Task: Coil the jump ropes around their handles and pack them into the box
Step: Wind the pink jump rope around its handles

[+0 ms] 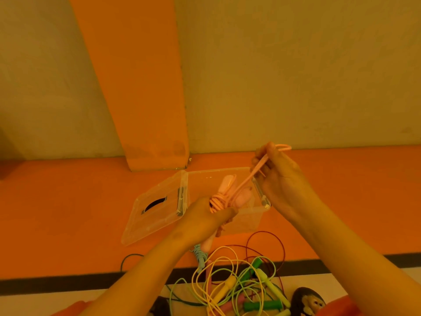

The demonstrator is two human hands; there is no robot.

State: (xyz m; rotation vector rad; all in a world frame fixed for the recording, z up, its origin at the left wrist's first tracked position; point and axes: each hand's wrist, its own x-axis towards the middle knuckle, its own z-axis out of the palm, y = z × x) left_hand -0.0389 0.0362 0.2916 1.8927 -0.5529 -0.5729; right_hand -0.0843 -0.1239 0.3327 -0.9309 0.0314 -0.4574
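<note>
Pink rope [245, 182] stretched between left hand [205, 218] and right hand [279, 172].

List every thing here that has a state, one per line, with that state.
box: open, lid swung left.
pink jump rope: partly coiled round its handles, remainder pulled taut.
left hand: grips the pink handles.
right hand: pinches the rope's end loop.
blue rope: coiled, lying outside the box.
other ropes: uncoiled, tangled.

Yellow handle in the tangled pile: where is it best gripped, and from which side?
Probably mid-shaft on the yellow handle, from above, fingers across its width. It lies flat and slanted among loose cords, so a sideways reach would likely snag them.
</note>
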